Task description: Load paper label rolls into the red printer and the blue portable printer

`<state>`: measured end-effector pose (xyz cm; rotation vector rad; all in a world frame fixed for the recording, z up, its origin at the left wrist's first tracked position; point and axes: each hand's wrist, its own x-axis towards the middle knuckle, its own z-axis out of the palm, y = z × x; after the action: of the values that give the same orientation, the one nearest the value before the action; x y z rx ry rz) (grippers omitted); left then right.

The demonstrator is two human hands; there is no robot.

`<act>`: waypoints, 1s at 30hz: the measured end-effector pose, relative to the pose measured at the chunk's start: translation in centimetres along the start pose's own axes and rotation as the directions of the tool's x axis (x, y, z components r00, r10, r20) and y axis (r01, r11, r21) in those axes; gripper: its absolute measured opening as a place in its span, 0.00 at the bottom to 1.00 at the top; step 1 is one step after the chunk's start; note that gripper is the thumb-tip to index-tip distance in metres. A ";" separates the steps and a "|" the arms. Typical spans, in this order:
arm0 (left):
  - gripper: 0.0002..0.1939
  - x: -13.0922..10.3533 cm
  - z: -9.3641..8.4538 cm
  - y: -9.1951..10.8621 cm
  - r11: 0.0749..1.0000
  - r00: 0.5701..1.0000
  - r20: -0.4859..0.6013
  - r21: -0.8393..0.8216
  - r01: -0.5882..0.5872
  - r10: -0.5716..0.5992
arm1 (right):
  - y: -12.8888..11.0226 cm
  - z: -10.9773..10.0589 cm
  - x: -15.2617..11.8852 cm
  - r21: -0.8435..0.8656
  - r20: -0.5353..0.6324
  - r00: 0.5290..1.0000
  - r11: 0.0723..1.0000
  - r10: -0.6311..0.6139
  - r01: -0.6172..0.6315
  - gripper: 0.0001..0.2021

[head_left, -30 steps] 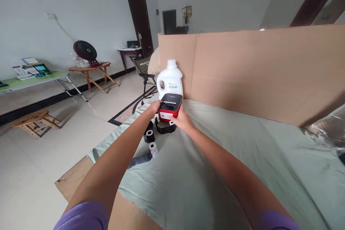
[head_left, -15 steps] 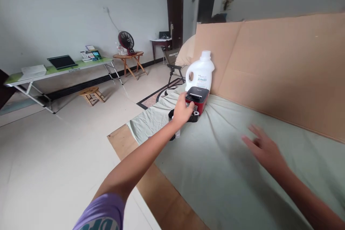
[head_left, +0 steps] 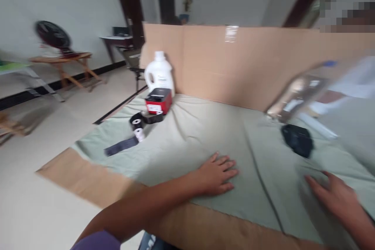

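Observation:
My left hand (head_left: 217,175) rests palm down on the pale green cloth (head_left: 202,133), fingers spread, holding nothing. My right hand (head_left: 336,197) is over the cloth at the lower right, thumb and fingers apart and somewhat blurred, with nothing visible in it. Beyond it lies a dark black object (head_left: 298,140), too smeared to name. Farther left stands a red and black boxy device (head_left: 159,100) in front of a white detergent jug (head_left: 160,72). A black ribbon-like strip (head_left: 121,145) and small white-cored rolls (head_left: 139,133) lie before the device.
A tall cardboard sheet (head_left: 219,66) stands along the back of the cloth. At the right are a blurred clear plastic package (head_left: 299,93), a white tube (head_left: 318,125) and another person's pale clothing (head_left: 354,97). A fan (head_left: 52,35) stands on a wooden table (head_left: 58,59).
My left hand has left the red and black device and now lies flat on the cloth. The view has turned right, bringing the black object and another person into sight.

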<state>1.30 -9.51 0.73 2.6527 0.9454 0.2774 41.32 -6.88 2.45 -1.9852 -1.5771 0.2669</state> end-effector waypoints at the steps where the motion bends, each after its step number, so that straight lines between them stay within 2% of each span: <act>1: 0.31 0.4 0.2 0.4 1.000 1.000 0.010 -0.003 -0.017 0.017 | 0.6 -0.3 0.2 -0.122 -0.079 0.993 0.988 0.084 -0.094 0.44; 4: 0.32 0.5 0.6 0.9 0.999 0.998 0.052 -0.022 -0.042 0.043 | 1.3 -0.7 1.7 -0.212 -0.047 0.991 0.969 0.124 -0.131 0.42; 9: 0.34 -0.3 0.5 1.3 0.999 0.995 0.097 -0.037 -0.034 0.038 | -0.7 0.3 5.8 -0.081 -0.017 0.962 0.959 0.272 -0.272 0.44; 12: 0.34 -0.4 0.3 1.5 0.999 0.995 0.091 -0.045 -0.028 0.032 | -2.4 1.5 8.1 -0.075 -0.069 0.950 0.948 0.306 -0.310 0.50; 16: 0.34 -0.4 0.0 1.5 0.997 0.995 0.086 -0.070 -0.037 0.043 | -3.6 2.5 11.3 -0.169 -0.180 0.924 0.914 0.339 -0.368 0.54; 19: 0.34 -0.5 -0.1 1.5 0.996 0.994 0.091 -0.079 -0.047 0.054 | -3.8 2.6 13.6 -0.204 -0.175 0.904 0.883 0.391 -0.422 0.53; 21: 0.34 -0.6 -0.1 1.5 0.996 0.995 0.089 -0.077 -0.047 0.054 | -4.2 2.4 14.6 -0.205 -0.146 0.891 0.868 0.429 -0.452 0.58; 23: 0.34 -0.6 -0.1 1.5 0.996 0.995 0.085 -0.074 -0.045 0.051 | -5.2 2.3 14.7 -0.205 -0.133 0.880 0.856 0.457 -0.475 0.61; 25: 0.34 -0.5 -0.1 1.5 0.997 0.995 0.085 -0.070 -0.040 0.045 | -7.1 2.4 13.7 -0.226 -0.118 0.887 0.858 0.446 -0.462 0.61; 27: 0.34 -0.5 0.0 1.5 0.997 0.995 0.086 -0.068 -0.041 0.047 | -10.0 3.1 11.7 -0.267 -0.069 0.921 0.882 0.385 -0.388 0.60; 30: 0.33 -0.4 0.3 1.4 0.997 0.996 0.070 -0.066 -0.045 0.050 | -15.8 5.3 7.8 -0.314 0.061 0.964 0.922 0.260 -0.228 0.64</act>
<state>1.86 -10.89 0.90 2.6102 0.8373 0.2180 27.91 4.15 8.45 -2.4501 -1.5023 0.2366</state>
